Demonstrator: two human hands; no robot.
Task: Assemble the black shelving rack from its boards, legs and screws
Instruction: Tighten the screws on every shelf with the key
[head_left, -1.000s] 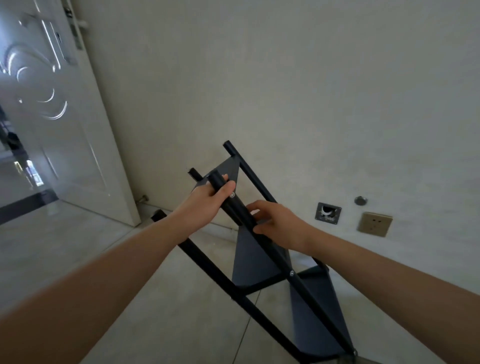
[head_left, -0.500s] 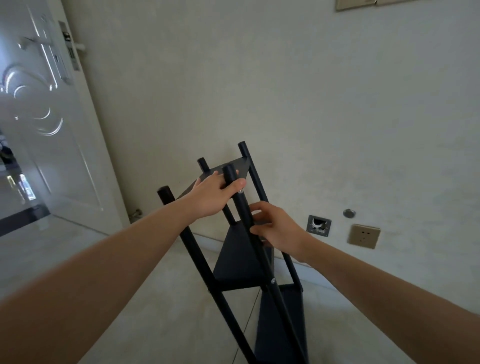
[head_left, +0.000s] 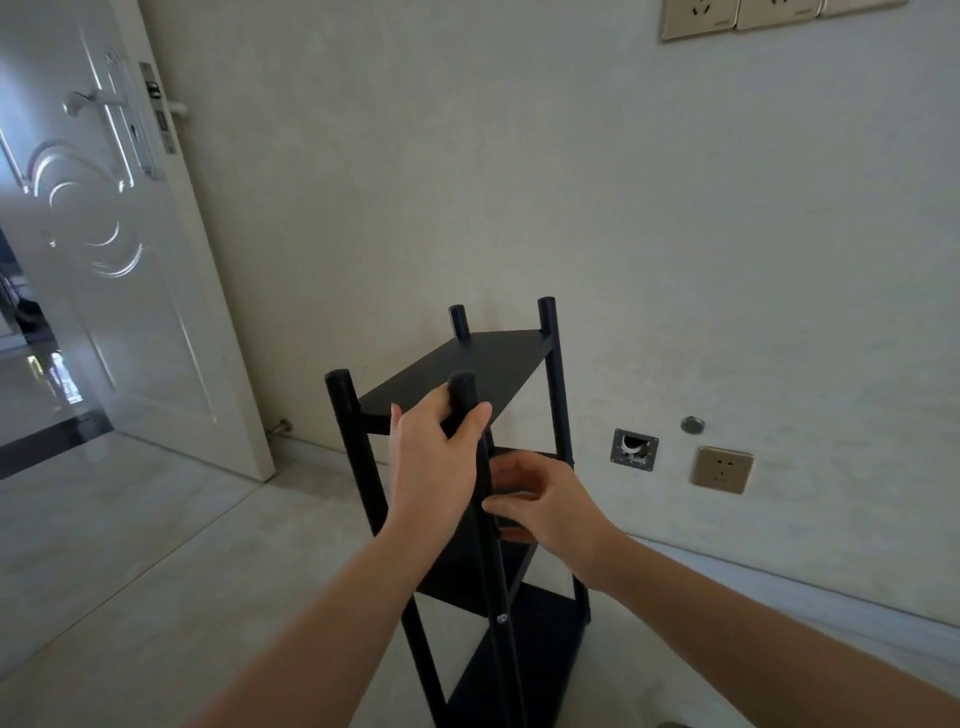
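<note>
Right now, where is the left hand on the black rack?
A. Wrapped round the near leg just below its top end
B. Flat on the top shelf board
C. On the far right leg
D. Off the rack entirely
A: the left hand curls its fingers round the near leg of the black shelving rack just under its rounded top.

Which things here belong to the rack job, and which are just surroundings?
Job:
- black rack, standing
- near leg, held by left hand
- right hand at that leg
- screw

Surroundings:
- white door
- wall sockets
- open wall box
</note>
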